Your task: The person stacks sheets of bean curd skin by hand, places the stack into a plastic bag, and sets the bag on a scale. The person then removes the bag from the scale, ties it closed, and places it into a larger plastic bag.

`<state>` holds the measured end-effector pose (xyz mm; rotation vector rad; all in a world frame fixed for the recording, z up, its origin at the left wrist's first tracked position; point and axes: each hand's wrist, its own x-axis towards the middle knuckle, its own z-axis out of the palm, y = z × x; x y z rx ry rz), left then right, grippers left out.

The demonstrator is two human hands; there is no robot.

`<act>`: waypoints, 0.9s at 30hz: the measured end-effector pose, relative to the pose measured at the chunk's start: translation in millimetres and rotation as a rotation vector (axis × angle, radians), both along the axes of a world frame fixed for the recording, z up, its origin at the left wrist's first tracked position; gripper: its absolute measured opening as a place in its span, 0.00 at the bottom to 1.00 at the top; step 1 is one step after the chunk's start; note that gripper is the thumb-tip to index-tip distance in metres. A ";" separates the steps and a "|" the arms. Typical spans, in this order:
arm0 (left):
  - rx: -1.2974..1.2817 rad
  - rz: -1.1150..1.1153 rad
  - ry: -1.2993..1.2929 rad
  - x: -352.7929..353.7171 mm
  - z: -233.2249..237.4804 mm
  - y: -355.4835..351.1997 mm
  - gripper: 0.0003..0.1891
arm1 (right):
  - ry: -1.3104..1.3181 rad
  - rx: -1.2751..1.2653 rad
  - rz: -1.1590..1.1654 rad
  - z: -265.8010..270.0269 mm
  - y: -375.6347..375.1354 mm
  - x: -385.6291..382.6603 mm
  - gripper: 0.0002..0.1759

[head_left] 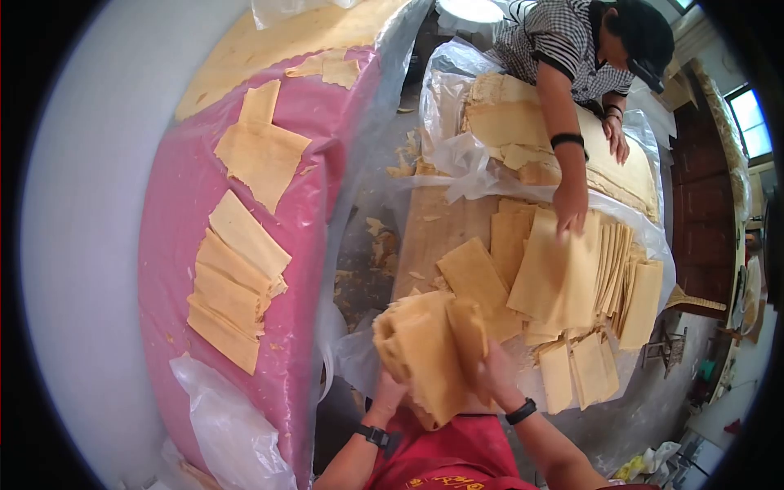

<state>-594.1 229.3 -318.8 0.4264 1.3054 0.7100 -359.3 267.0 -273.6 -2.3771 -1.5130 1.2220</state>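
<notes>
A thick bundle of folded tan sheets (429, 351) is held upright between my two hands, just in front of the red apron. My left hand (390, 390) grips its lower left side, with the fingers partly hidden by the sheets. On the right side, my right hand (496, 377) holds the bundle's edge where one folded part leans outward. Beyond the bundle, loose folded sheets (478, 282) lie on the wooden board (433, 220). Rows of folded sheets (612, 261) stand farther right.
Across the board, a person in a checked shirt (531, 41) reaches one hand (572, 208) onto the folded sheets. A large sheet stack (604, 155) lies by them. At left, a pink-covered surface (171, 245) carries sheet pieces (233, 286) and clear plastic (229, 425).
</notes>
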 end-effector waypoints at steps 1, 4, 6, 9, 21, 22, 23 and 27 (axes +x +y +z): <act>0.104 -0.107 0.103 13.0 12.0 3.6 0.35 | 0.102 -0.058 0.023 9.3 6.3 -8.7 0.23; 0.379 -0.400 0.576 49.7 19.4 6.6 0.39 | 0.381 0.073 -0.217 -26.3 2.5 -7.7 0.30; 0.397 -0.354 0.661 56.5 -5.4 3.9 0.37 | 0.530 -0.075 -0.275 -41.9 3.2 13.9 0.35; -0.318 0.078 -0.137 33.2 -32.9 5.4 0.25 | 0.890 0.017 -0.294 -45.1 -1.0 31.7 0.43; 0.352 -0.398 0.286 62.9 91.7 -1.3 0.42 | 1.060 -0.109 -0.278 -10.5 -54.6 38.0 0.49; 0.354 -0.390 0.281 63.4 92.1 -2.6 0.42 | 1.143 -0.152 -0.309 -11.8 -66.8 48.0 0.46; 0.298 -0.409 0.213 61.2 91.2 -2.8 0.42 | 1.137 -0.152 -0.302 -18.0 -73.2 53.7 0.46; -0.258 -0.074 -0.033 51.0 -22.6 -33.9 0.19 | 0.988 -0.117 -0.513 -47.9 -80.6 60.5 0.44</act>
